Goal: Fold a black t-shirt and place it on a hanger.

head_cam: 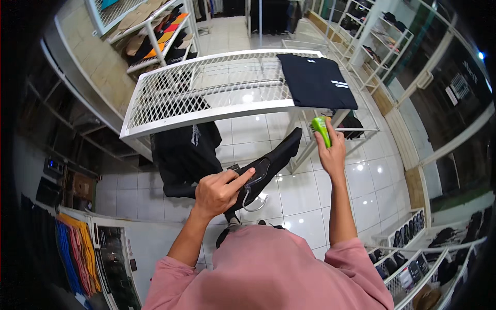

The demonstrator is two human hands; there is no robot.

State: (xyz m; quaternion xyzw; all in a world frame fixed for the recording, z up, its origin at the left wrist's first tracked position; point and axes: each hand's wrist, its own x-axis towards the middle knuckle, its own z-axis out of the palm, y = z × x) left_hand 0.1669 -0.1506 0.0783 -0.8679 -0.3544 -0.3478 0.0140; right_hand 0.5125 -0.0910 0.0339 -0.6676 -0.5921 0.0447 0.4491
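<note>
My left hand (pixel 219 192) grips a black garment (pixel 186 159) near its neck opening, with the index finger stretched along it. A dark hanger (pixel 260 170) sits inside the opening, and its curved metal hook (pixel 255 207) points back towards me. One part of the garment reaches up to the right, while the rest hangs down on the left and bears white print. My right hand (pixel 332 151) holds a small bright green plastic hand tool (pixel 321 128), apart from the garment; its exact kind is unclear.
A white metal mesh table (pixel 209 108) stands in front of me. On its right end lies a folded black T-shirt (pixel 317 83). Shelves of caps (pixel 166 38) stand at the back left. Footwear racks (pixel 420 263) are at lower right, beside glass doors (pixel 445 97).
</note>
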